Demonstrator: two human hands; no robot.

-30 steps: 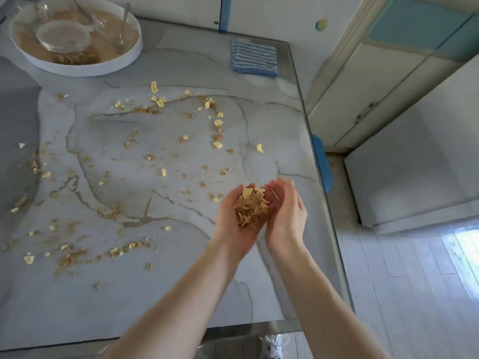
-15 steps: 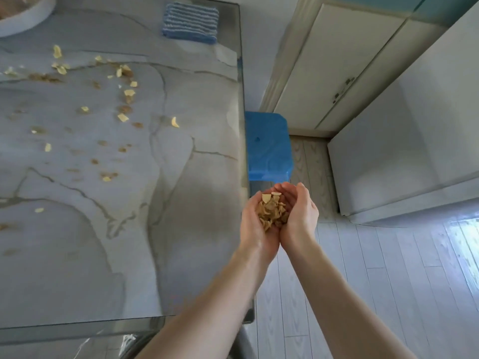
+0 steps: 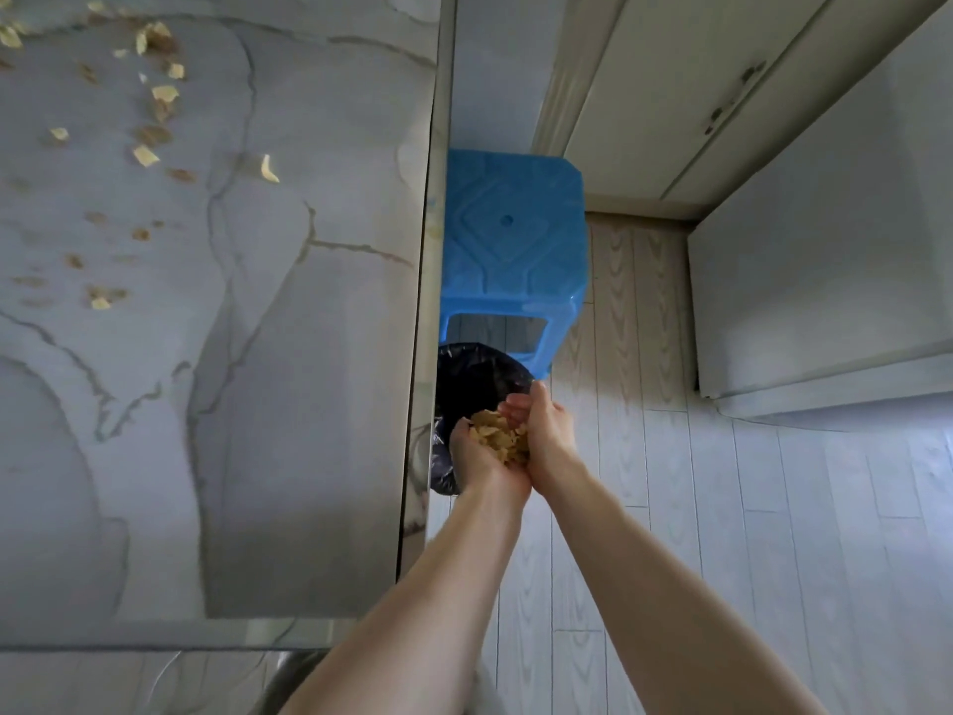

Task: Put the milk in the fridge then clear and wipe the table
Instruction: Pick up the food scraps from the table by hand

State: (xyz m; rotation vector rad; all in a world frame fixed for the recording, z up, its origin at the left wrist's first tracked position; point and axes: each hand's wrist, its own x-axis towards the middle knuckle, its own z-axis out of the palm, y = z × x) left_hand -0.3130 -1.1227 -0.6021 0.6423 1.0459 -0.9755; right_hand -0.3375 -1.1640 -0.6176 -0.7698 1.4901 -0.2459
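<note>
My left hand (image 3: 477,456) and my right hand (image 3: 549,430) are cupped together, holding a heap of cereal flakes (image 3: 500,436). They hang past the right edge of the marble table (image 3: 289,405), directly over a bin lined with a black bag (image 3: 469,389) on the floor. Loose cereal flakes (image 3: 154,95) still lie scattered on the far left part of the table top.
A blue plastic stool (image 3: 510,240) stands just behind the bin, against the table's side. A white fridge or cabinet (image 3: 825,281) fills the right side, with cream cupboard doors (image 3: 670,95) beyond. Pale wood floor (image 3: 722,534) lies under my arms.
Both cupped hands carried the cereal from above the table, past its right edge, down to over the black-lined bin. The view swung right, so the tray and cloth left the frame.
</note>
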